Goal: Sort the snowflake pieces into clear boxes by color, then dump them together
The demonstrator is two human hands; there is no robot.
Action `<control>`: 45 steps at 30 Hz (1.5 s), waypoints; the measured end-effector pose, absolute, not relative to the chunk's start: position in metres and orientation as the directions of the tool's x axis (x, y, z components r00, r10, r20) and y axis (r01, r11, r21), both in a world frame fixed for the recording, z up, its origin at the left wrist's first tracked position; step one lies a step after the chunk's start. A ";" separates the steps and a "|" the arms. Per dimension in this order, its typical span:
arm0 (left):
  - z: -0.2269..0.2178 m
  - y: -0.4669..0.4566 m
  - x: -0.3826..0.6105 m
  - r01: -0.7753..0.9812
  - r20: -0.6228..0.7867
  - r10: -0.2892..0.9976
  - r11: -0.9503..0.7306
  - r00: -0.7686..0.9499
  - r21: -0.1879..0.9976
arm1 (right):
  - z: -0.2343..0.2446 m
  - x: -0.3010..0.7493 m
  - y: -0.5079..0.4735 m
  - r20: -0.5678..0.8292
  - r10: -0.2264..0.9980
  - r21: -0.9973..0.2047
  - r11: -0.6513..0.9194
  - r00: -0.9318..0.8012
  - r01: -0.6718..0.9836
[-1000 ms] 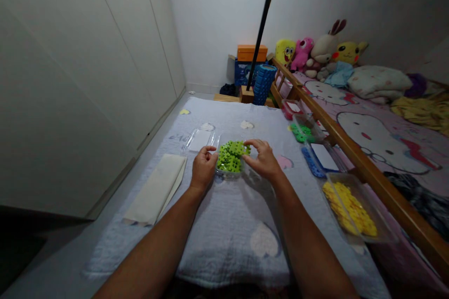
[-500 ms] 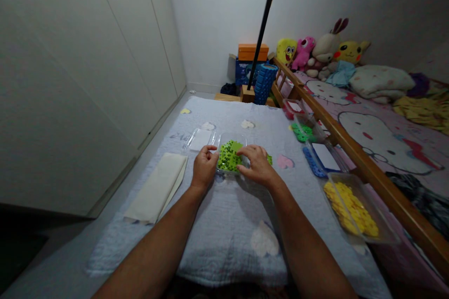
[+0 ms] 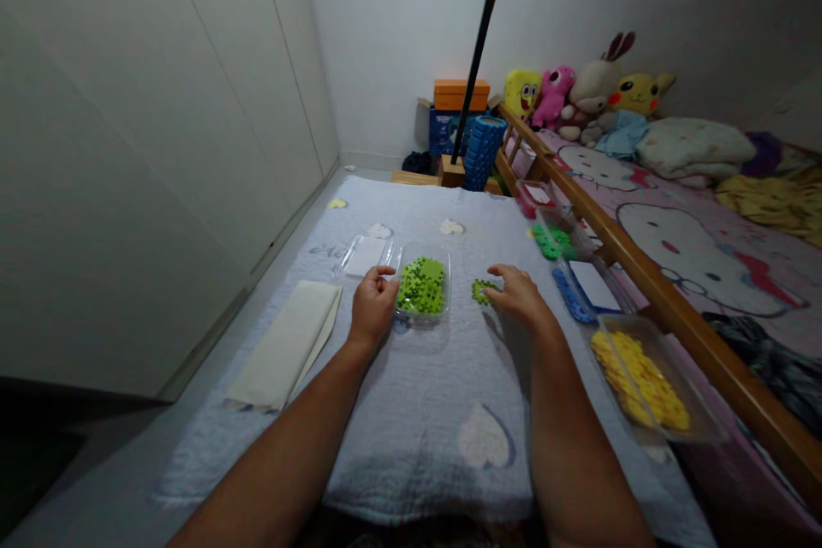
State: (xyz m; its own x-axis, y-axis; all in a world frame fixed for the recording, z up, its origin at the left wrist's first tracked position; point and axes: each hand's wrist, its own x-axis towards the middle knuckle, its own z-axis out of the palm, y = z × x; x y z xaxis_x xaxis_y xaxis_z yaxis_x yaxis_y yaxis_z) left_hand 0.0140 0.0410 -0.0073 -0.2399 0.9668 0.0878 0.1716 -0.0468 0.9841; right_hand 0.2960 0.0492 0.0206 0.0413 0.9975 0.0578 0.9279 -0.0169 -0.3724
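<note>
At centre of frame, on a worktop (image 3: 437, 411) covered in pale blue, heart-printed fabric: rectangular clear plastic box (image 3: 447, 282), open at top, loaded with lime-green toothed pieces (image 3: 420, 287). At left wall of box: left hand (image 3: 373, 308), thumb and index finger narrowly parted; impossible to tell whether gripping or only resting. Right of centre, apart from box: right hand (image 3: 519, 295), thumb and index finger spread wide. At right thumb tip, flat on worktop: small lime-green toothed item (image 3: 480, 291), partly hidden; single piece or several, not clear. Upper left of box: clear plastic lid (image 3: 366, 255) with white label. Left of centre: folded off-white sheet (image 3: 286, 347). Lower right of frame, beside brown wooden rail (image 3: 642, 260): translucent container (image 3: 699, 411) of yellow pieces (image 3: 642, 381).
</note>
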 end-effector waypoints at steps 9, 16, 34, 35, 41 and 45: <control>-0.008 0.041 0.014 0.175 0.096 0.967 -0.055 -0.237 0.983 | 0.005 0.298 0.046 -0.047 0.998 -0.233 -0.050 0.040 0.971; -0.008 0.041 0.014 0.164 0.094 0.967 -0.056 -0.236 0.985 | 0.015 0.298 0.048 -0.044 0.997 -0.491 0.037 -0.067 0.870; -0.005 0.040 0.014 0.179 0.090 0.967 -0.047 -0.239 0.983 | -0.013 0.298 0.060 0.179 0.977 -0.392 -0.039 0.117 0.919; -0.005 0.040 0.014 0.181 0.088 0.967 -0.045 -0.239 0.982 | -0.014 0.296 0.059 0.173 0.979 -0.374 -0.037 0.108 0.927; -0.008 0.041 0.014 0.171 0.080 0.968 -0.039 -0.239 0.984 | -0.019 0.290 0.056 0.122 0.989 -0.305 -0.046 0.087 0.951; -0.008 0.041 0.014 0.178 0.080 0.968 -0.037 -0.236 0.983 | -0.018 0.292 0.062 0.151 0.982 -0.422 -0.038 0.111 0.906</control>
State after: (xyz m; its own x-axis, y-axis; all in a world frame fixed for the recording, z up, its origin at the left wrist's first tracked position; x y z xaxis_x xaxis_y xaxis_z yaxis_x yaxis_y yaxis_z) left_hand 0.0135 0.0411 -0.0081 -0.2363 0.9684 0.0796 0.1778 -0.0374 0.9834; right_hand 0.2922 0.0621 -0.0181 0.1114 0.9822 0.1511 0.9057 -0.0377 -0.4222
